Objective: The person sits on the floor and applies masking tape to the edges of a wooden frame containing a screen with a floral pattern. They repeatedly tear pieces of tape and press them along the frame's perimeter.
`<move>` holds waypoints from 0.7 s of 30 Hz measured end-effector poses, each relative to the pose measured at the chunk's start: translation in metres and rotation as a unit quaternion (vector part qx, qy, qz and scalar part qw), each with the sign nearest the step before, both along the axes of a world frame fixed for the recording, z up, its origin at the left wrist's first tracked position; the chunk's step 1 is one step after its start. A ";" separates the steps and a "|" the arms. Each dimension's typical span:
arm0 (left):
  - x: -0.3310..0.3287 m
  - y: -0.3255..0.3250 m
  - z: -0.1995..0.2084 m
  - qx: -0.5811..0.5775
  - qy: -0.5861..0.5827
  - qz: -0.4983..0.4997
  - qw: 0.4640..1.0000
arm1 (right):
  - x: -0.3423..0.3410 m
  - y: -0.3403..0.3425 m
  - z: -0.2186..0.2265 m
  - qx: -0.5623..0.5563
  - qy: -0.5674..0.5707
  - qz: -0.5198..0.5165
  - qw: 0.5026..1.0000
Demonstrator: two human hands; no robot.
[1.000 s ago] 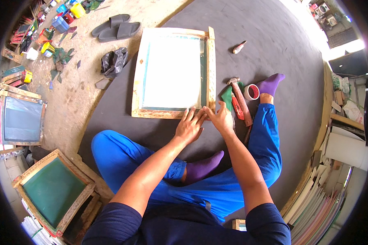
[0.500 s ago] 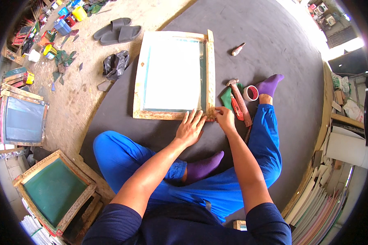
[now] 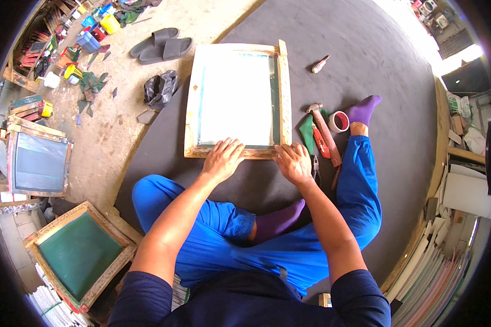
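Note:
A wooden frame (image 3: 191, 111) with a bright white panel (image 3: 235, 98) inside lies on the dark mat before me. A loose-looking wood strip runs up its right side, jutting past the far corner. Across the near bar rests my left hand (image 3: 222, 162), fingers stretched and slightly apart. My right hand (image 3: 294, 164) is closed over the near right corner, its fingers bent onto the wood; what lies under them is hidden. Just right of that hand are a hammer (image 3: 325, 133), a red utility knife (image 3: 321, 143), a green-handled tool (image 3: 306, 132) and pliers (image 3: 315, 168), partly covered.
A tape roll (image 3: 339, 121) stands by my purple-socked foot (image 3: 364, 110). Farther off lies a small screwdriver-like tool (image 3: 321, 64). Black sandals (image 3: 162, 47) and a black plastic bag (image 3: 161, 89) sit left of the mat. Another frame with green mesh (image 3: 81, 255) leans at lower left.
My left hand has slid left along the near bar. The right hand has gone from a pinch at the corner to lying over it. Pliers now show beside it.

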State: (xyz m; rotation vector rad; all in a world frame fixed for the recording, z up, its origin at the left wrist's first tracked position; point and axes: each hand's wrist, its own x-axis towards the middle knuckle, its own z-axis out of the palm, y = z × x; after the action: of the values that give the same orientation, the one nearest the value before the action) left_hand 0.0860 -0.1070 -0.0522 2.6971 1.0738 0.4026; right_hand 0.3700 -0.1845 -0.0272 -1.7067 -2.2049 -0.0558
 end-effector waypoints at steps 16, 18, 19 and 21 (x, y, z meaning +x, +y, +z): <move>-0.047 -0.004 0.026 -0.112 0.220 -0.064 0.967 | -0.006 -0.007 -0.018 -0.129 -0.102 0.085 0.983; -0.056 -0.009 0.025 -0.119 0.197 -0.018 0.973 | -0.013 -0.005 -0.018 -0.127 -0.085 0.084 0.985; -0.063 -0.009 0.025 -0.124 0.211 0.000 0.970 | -0.017 -0.002 -0.018 -0.131 -0.079 0.082 0.985; -0.070 -0.010 0.036 -0.138 0.234 0.035 0.962 | -0.021 -0.004 -0.021 -0.139 -0.069 0.073 0.985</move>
State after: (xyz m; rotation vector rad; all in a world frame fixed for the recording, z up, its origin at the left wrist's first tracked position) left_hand 0.0155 -0.1171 -0.0159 2.5606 1.2322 -0.3727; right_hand 0.3494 -0.1880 -0.0485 -1.7178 -2.5362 0.1836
